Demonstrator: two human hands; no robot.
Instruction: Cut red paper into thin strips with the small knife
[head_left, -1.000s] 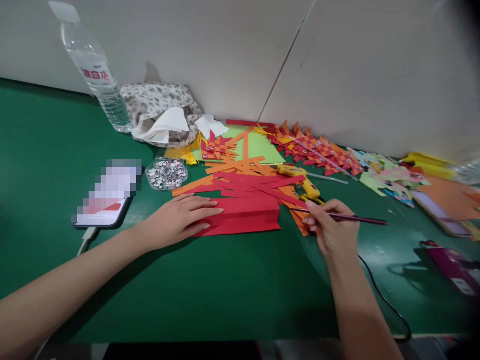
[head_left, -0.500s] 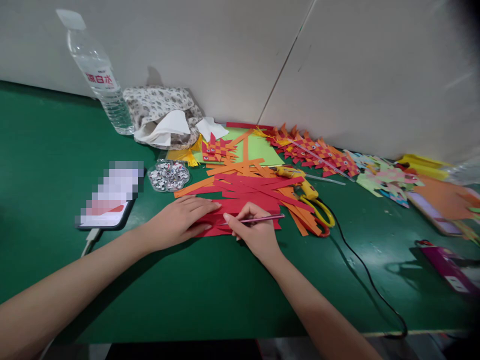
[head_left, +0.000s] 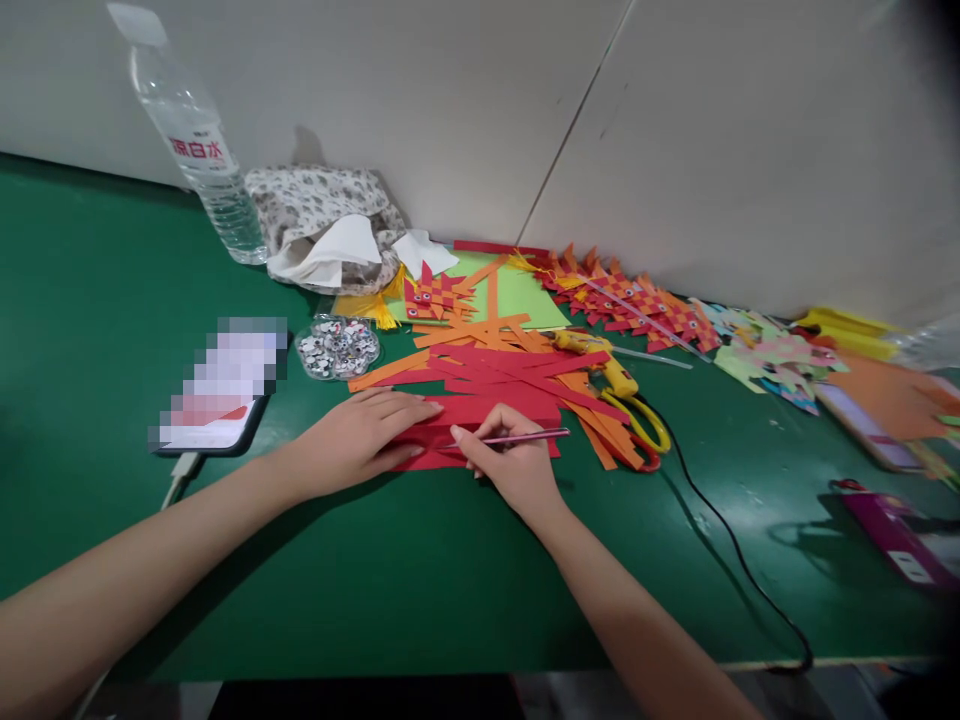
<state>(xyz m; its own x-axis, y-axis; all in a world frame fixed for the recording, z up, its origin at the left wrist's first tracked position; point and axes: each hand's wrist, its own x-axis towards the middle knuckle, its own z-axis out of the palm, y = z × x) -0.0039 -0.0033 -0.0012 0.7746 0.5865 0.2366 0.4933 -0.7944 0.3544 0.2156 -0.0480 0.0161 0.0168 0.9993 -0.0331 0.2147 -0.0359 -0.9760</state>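
A sheet of red paper (head_left: 495,410) lies on the green table in front of me. My left hand (head_left: 367,440) rests flat on its left end, fingers stretched out and holding nothing. My right hand (head_left: 514,455) is closed around a slim pink pen (head_left: 536,436), whose tip points left onto the red paper. Just behind the sheet is a loose pile of red paper strips (head_left: 517,370) and orange paper strips (head_left: 600,430). Beside the pile, yellow-and-orange handled scissors (head_left: 652,425) are partly covered by strips.
A yellow glue gun (head_left: 600,360) trails a black cord to the right. Behind are googly eyes in a clear case (head_left: 337,348), a tissue pouch (head_left: 322,210), a water bottle (head_left: 199,140) and woven paper fish (head_left: 637,305). A phone (head_left: 225,390) on a cable lies left.
The view has shifted very slightly. Both hands stay in nearly the same place, the right still holding the pen on the red paper.
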